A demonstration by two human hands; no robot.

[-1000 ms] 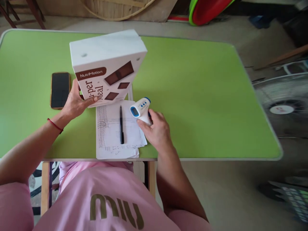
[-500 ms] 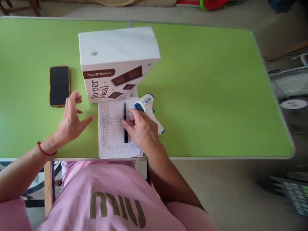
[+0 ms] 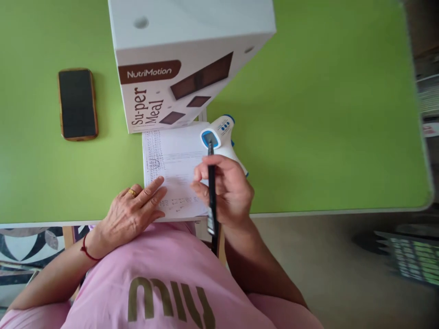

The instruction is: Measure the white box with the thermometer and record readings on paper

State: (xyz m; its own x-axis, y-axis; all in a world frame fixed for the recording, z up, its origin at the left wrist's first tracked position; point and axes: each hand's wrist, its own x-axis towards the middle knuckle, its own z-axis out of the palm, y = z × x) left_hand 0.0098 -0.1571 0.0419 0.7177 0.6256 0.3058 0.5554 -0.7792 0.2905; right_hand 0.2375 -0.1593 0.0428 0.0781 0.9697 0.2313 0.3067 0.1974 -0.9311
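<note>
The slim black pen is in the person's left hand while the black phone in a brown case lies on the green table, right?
No, the head view shows the pen in the right hand; the phone does lie on the table.

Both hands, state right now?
Left hand: open, resting partly on the white, written-on paper sheets.
Right hand: grip closed, holding the slim black pen.

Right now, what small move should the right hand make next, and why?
I'd probably lower the pen so its tip meets the papers: the right hand grips it, tip showing against the thermometer, while the left hand lies over the papers' lower left edge.
</note>
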